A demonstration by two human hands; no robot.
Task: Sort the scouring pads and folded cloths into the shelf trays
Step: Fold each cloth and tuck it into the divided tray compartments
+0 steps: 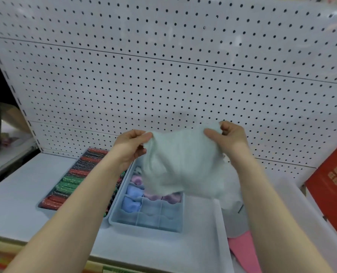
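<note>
Pink cloth (242,251), flat, at the near right edge; grey divided tray (144,219) with rolled blue and lilac cloths (133,191); long tray of red and green scouring pads (69,184). Above the divided tray, left hand (131,147) and right hand (227,137) pinch the top corners of a soft pale-green cloth (181,164), spread and hanging. White pegboard (163,75) behind.

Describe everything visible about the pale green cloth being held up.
The pale green cloth looks soft and slightly fuzzy, like microfibre. It hangs unfolded in the air, stretched between the left hand and the right hand, each pinching an upper corner. Its lower edge droops over the divided blue tray, hiding some compartments. Only the hands visibly touch it.
</note>
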